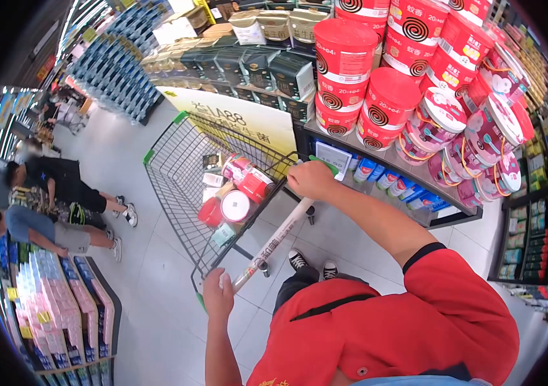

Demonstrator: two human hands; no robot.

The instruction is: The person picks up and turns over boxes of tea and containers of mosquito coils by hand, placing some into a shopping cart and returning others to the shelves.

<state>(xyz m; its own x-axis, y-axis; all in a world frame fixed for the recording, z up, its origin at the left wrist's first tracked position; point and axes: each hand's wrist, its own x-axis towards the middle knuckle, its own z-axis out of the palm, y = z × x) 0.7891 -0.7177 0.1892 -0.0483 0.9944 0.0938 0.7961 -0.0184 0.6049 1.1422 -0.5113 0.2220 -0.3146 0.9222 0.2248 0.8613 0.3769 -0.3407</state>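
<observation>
A black wire shopping cart [170, 193] with green corner pieces stands in front of me. My right hand [312, 179] is closed round the right end of its pale, printed handle [278, 239]. At the left end of that handle my left hand [219, 293] is wrapped round it, thumb on top. Inside the basket lie a pink-and-white tub [235, 206], a red tub [210, 211], a red package [256, 185], a dark box [211, 161] and a pale green packet [224, 234].
Red mosquito-coil buckets [341, 61] and pink tubs [438, 116] are stacked on a shelf at right. A yellow sign [242, 122] borders the cart's far side. Two people [62, 183] stand at left, near a stack of pink packs [45, 296]. Tiled floor [152, 302] lies between.
</observation>
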